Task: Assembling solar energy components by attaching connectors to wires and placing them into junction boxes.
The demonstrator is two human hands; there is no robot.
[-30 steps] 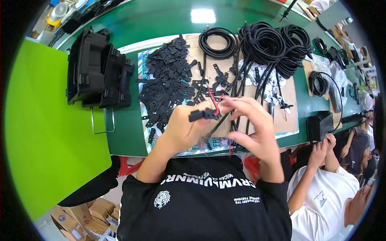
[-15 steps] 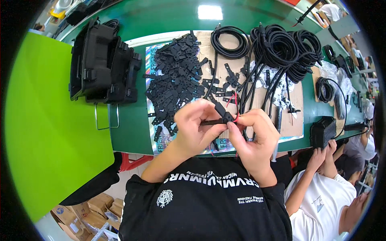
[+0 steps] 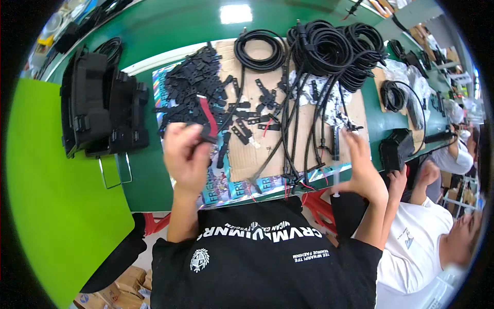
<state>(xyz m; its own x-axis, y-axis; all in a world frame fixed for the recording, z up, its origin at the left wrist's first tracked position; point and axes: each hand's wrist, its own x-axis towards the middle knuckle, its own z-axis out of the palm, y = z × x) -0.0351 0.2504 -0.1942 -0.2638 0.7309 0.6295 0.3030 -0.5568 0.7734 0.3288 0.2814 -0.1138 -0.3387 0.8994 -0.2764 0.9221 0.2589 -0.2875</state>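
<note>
My left hand (image 3: pixel 186 157) is closed on a small black part with a red flat ribbon cable (image 3: pixel 208 114) standing up from it, a pale connector at its tip. It hovers over the near edge of a heap of flat black plastic pieces (image 3: pixel 193 77). My right hand (image 3: pixel 364 170) is open, fingers spread and slightly blurred, with nothing visible in it. Beside it are a dark tube (image 3: pixel 336 144) and a clear syringe-like tube (image 3: pixel 336 184). Between my hands, several black cables (image 3: pixel 293 139) end in small fittings and red wires at the table's front edge.
Coiled black cables (image 3: pixel 324 49) and a single coil (image 3: pixel 260 50) lie on cardboard (image 3: pixel 247 167) over the green table. Black cases (image 3: pixel 85 110) stand at left, beside a bright green panel (image 3: pixel 67 195). A co-worker's hand (image 3: pixel 396 177) is close on the right, near a black box (image 3: pixel 396 149).
My hands have moved apart, and the black cable end they held is out of them. The left went leftward and now holds the part with the red ribbon cable; the right opened and moved right.
</note>
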